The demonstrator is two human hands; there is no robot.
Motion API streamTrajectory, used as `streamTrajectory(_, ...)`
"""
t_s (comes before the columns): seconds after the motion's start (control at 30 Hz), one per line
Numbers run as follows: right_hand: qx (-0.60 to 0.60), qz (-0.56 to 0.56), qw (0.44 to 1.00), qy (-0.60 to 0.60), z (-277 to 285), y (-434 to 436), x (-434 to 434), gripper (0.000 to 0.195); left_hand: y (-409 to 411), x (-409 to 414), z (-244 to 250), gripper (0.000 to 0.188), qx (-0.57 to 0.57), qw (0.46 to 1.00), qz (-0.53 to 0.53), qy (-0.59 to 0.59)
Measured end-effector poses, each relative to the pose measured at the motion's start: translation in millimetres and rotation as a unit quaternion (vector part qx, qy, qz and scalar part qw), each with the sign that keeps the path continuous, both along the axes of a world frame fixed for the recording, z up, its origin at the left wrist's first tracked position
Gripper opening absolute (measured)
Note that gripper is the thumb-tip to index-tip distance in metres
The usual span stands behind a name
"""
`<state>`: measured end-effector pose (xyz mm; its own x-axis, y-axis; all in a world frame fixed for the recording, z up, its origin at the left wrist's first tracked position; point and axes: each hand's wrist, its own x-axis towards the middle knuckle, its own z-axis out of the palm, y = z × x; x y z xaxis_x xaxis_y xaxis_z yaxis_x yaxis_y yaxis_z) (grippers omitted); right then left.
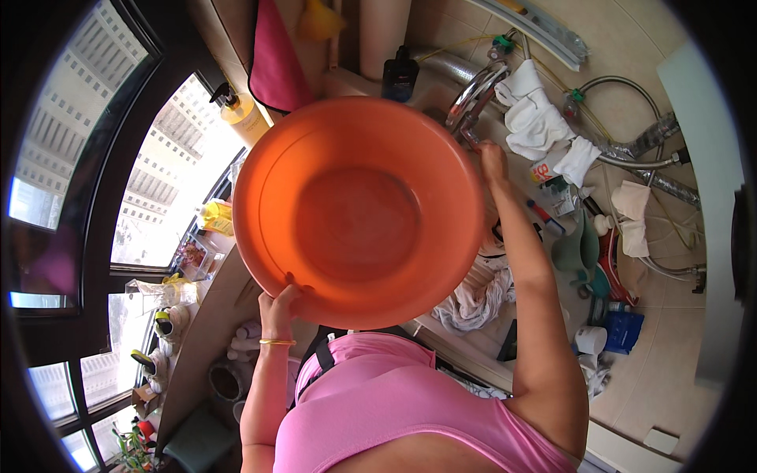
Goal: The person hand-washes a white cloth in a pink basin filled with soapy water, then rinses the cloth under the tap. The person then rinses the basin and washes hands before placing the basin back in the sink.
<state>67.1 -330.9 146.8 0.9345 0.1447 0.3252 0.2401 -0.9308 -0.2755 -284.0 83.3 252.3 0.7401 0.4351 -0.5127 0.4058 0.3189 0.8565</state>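
Note:
A large orange plastic basin [361,301] fills the middle of the view, its open side towards me and nothing seen inside. My left hand [279,310] grips its near-left rim, thumb over the edge. Beyond the right rim, my right hand [492,162] is at the lower end of a chrome faucet [473,97]; whether the fingers close on the faucet or only touch it cannot be made out. Wet-looking white and striped cloth [479,295] lies in the sink, partly hidden under the basin.
White cloths [532,112] hang over the pipes at right. A dark pump bottle [400,74] stands behind the basin. Bottles and a green plastic scoop [576,245] crowd the right ledge. On the left windowsill are a yellow pump bottle [245,118] and sneakers [168,325].

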Motion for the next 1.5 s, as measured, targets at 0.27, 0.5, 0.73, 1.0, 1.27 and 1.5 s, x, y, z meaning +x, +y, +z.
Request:
streamTrajectory(0.27,0.078,-0.014,0.996,-0.041,25,1,-10,0.022,3,11,-11,0.018,-0.031,0.999,-0.028,-0.008)
streamTrajectory(0.5,0.03,0.212,0.957,0.195,65,152,-141,0.051,11,8,-24,0.018,-0.008,0.999,-0.033,-0.039)
streamTrajectory(0.73,-0.215,0.079,0.857,0.462,-11,183,-97,0.096,10,17,-21,0.018,0.013,0.998,-0.039,-0.039)
streamTrajectory(1.0,-0.139,-0.015,0.929,0.343,-49,235,-84,0.096,10,23,-10,0.018,-0.062,0.997,-0.038,-0.012)
streamTrajectory(1.27,-0.092,0.215,0.921,0.31,-56,274,-103,0.075,11,19,-9,0.016,-0.046,0.998,-0.029,-0.025)
streamTrajectory(1.5,-0.118,0.094,0.971,0.187,-90,241,-109,0.072,12,15,-32,0.015,0.002,0.998,-0.037,-0.045)
